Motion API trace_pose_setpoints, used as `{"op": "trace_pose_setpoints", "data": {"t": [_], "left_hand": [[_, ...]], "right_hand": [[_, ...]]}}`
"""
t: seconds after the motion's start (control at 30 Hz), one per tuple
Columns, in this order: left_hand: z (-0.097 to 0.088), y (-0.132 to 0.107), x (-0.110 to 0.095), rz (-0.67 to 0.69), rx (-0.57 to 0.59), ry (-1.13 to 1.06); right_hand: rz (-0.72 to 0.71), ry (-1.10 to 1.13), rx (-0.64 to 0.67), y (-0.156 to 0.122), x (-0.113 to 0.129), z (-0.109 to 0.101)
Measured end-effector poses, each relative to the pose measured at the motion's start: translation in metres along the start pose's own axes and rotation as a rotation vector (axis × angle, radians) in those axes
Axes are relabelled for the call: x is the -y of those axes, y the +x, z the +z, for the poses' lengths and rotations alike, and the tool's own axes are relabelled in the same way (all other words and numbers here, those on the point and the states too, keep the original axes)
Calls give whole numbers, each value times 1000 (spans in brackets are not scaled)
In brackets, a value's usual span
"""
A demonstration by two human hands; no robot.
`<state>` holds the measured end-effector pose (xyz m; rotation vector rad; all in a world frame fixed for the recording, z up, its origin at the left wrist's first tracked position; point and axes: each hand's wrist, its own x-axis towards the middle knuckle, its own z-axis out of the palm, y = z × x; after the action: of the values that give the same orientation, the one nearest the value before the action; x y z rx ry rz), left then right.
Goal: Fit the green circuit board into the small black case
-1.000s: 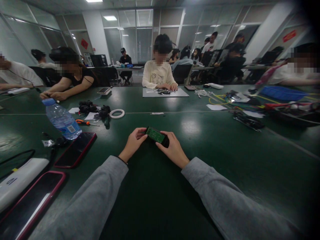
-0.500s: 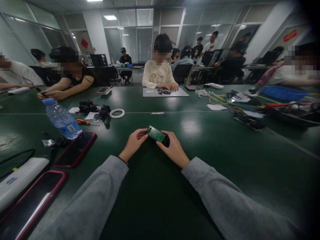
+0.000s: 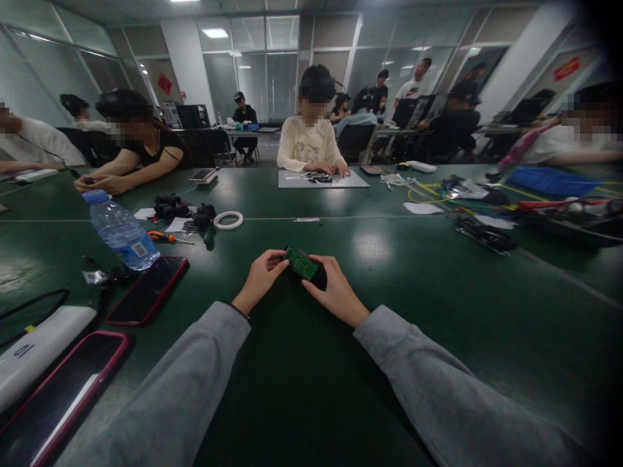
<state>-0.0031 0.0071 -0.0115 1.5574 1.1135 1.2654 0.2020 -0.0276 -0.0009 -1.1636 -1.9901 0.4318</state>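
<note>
A small green circuit board [image 3: 300, 263] with a dark part at its right end is held between both hands just above the dark green table [image 3: 311, 389]. My left hand [image 3: 260, 277] pinches its left end with closed fingers. My right hand [image 3: 333, 292] wraps round its right end, thumb on top. Grey sleeves cover both forearms.
At the left stand a water bottle [image 3: 120, 230], two red-edged phones [image 3: 147, 290] [image 3: 58, 395], a white box [image 3: 34, 353], an orange-handled tool [image 3: 168, 238], black parts [image 3: 175, 211] and a white tape ring [image 3: 228, 220]. Cables and tools [image 3: 481, 220] lie right. Several people sit opposite.
The circuit board has tipped slightly in my hands and come back; both hands stay in the same spot. People in the background have shifted.
</note>
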Motion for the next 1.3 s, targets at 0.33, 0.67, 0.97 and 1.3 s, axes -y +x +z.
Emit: {"op": "trace_pose_setpoints", "data": {"t": [0.33,0.67,0.97,1.3], "left_hand": [[-1,0,-4,-15,-39,10],[-1,3,3,-10,-73,23],[-1,2,5,-7,-77,42],[-1,1,1,29,-90,22]], "right_hand": [[-26,-1,66,-1,3,-1],[-53,-1,70,0,3,-1],[-40,-21,107,0,2,0],[-28,-26,89,0,3,0]]}}
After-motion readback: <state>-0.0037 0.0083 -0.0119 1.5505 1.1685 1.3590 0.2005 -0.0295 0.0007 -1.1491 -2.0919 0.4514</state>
